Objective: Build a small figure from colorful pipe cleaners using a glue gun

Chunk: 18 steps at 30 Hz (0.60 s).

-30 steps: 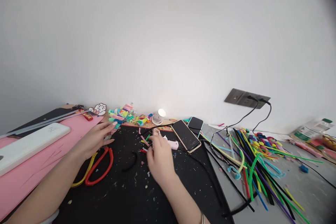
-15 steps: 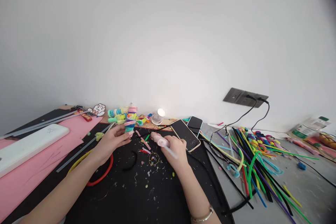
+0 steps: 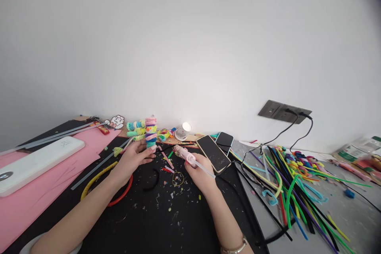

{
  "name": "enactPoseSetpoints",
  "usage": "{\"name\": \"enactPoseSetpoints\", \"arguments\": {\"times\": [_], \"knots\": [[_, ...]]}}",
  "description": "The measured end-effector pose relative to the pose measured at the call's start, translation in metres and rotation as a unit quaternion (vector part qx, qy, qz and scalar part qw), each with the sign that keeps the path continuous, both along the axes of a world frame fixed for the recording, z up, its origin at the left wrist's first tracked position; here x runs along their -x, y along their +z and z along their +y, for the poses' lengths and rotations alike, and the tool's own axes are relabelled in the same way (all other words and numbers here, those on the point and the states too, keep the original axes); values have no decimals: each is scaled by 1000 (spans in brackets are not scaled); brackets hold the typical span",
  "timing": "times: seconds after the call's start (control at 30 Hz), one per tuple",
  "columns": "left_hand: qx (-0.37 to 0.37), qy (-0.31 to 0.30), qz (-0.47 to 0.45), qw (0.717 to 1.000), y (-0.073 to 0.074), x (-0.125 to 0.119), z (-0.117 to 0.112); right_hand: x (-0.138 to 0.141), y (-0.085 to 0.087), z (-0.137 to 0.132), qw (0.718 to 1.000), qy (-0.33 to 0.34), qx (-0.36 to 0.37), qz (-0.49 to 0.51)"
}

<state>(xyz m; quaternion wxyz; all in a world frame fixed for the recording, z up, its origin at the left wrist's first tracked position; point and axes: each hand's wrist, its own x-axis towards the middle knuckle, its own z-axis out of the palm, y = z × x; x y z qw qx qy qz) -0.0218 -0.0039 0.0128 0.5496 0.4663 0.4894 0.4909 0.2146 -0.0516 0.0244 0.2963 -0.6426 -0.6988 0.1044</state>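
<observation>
My left hand [image 3: 131, 160] is closed on the lower end of a stack of coiled pipe cleaners [image 3: 151, 132], pink, yellow, green and blue, held upright over the black mat [image 3: 154, 222]. My right hand [image 3: 200, 171] grips a small pink glue gun [image 3: 185, 154] with a clear glue stick [image 3: 205, 169] poking out behind; its nozzle points left toward the stack, a little apart from it. A red hairband [image 3: 121, 194] and a yellow hairband [image 3: 95, 175] lie under my left wrist. A black curved piece [image 3: 154, 179] and a thin gold ring [image 3: 177, 178] rest between my hands.
Two phones [image 3: 214, 153] lie behind my right hand. Several loose pipe cleaners [image 3: 290, 190] and black cables spread over the grey board on the right. Pink sheets [image 3: 44, 182] with a white flat case [image 3: 35, 162] sit left. More coiled pieces [image 3: 135, 125] line the wall; a socket [image 3: 284, 111] is on it.
My left hand picked up the coiled stack from the back and stood it upright. My right hand lifted the pink glue gun from the mat and aimed it left.
</observation>
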Motion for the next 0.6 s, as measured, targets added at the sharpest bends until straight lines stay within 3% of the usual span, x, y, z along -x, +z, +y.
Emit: {"name": "enactPoseSetpoints", "arguments": {"times": [0.27,0.6], "knots": [[32,-68,-39,996,16,-4,-13,1,-8,1,998,42,-25,26],[10,-72,-131,989,5,-7,-7,3,-6,-2,997,65,-36,25]]}}
